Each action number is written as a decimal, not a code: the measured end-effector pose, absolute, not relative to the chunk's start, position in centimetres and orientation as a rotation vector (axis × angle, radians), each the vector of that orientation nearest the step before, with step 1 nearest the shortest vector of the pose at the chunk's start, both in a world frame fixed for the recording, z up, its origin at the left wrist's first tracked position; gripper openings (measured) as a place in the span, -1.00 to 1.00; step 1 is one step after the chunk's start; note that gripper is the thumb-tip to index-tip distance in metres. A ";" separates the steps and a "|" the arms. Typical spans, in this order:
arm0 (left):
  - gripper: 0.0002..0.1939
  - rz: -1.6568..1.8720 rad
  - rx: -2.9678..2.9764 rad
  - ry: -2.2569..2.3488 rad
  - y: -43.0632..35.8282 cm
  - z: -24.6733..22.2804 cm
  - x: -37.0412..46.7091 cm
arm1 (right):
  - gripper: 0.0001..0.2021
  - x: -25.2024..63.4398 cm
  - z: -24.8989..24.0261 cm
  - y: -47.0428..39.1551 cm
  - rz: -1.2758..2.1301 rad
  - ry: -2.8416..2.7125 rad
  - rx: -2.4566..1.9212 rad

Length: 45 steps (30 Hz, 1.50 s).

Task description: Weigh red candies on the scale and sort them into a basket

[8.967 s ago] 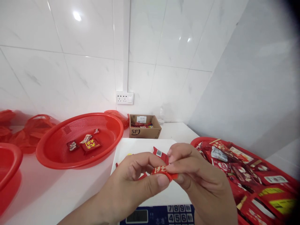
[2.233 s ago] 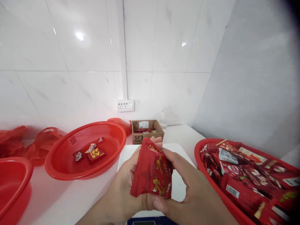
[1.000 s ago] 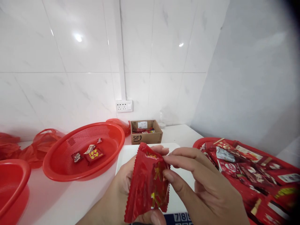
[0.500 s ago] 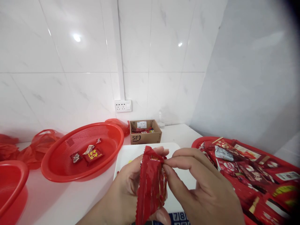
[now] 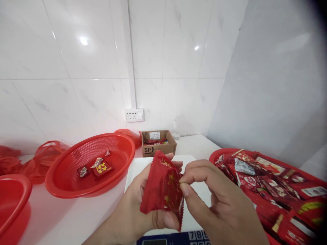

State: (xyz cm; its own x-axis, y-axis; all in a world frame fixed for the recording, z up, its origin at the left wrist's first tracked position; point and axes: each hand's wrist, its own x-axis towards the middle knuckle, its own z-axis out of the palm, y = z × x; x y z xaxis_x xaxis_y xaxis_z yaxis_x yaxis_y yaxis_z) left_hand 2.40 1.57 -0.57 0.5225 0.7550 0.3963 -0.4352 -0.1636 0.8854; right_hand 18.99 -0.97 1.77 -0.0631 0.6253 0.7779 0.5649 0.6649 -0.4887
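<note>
- Red packet (image 5: 160, 187), tilted, held up above the scale (image 5: 138, 164).
- Left hand (image 5: 138, 207): grip closed around the packet, thumb across its lower front.
- Right hand (image 5: 217, 197): grip pinching the packet's right edge between thumb and forefinger.
- Left basket (image 5: 67, 194), on the counter (image 5: 190, 145): a few loose packs (image 5: 104, 170) lie inside.
- Right basket (image 5: 213, 155): full of heaped packs (image 5: 277, 189), near the right hand.
- Box (image 5: 165, 149): cardboard, just behind the scale.

A glossy, marble-veined white tile wall (image 5: 84, 92) fills the upper frame, light reflections (image 5: 83, 41) gleaming at upper left and right of centre, with white trunking (image 5: 128, 51) reaching a socket-and-switch plate (image 5: 134, 115) mid-frame, a greyish wall (image 5: 270, 92) at right and a white tabletop (image 5: 74, 214) below.
</note>
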 end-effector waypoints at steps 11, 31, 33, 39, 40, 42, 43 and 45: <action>-0.22 1.043 1.426 0.300 2.1 -0.4 2.3 | -0.79 20.1 2.1 -1.5 -0.016 -1.989 -0.737; -0.32 1.323 1.296 0.618 0.8 -0.5 3.5 | -0.86 17.5 1.2 -1.3 -0.254 -1.759 -0.870; -0.34 1.335 1.326 0.630 0.9 -0.4 3.4 | -0.85 17.7 1.3 -1.3 -0.197 -1.754 -0.883; -0.40 1.376 1.382 0.519 1.3 -0.6 3.5 | -0.83 18.5 1.8 -1.6 0.001 -1.842 -0.836; -0.43 1.414 1.377 0.501 1.2 -0.7 3.6 | -0.83 18.5 1.8 -1.6 0.022 -1.839 -0.830; -0.47 1.509 1.362 0.502 1.0 -0.9 3.8 | -0.83 18.2 1.6 -1.7 0.031 -1.825 -0.814; -0.45 1.558 1.351 0.525 0.9 -0.9 3.9 | -0.83 18.1 1.5 -1.8 0.015 -1.815 -0.808; -0.42 1.628 1.336 0.599 0.7 -0.7 4.1 | -0.83 17.7 1.2 -1.9 -0.035 -1.772 -0.793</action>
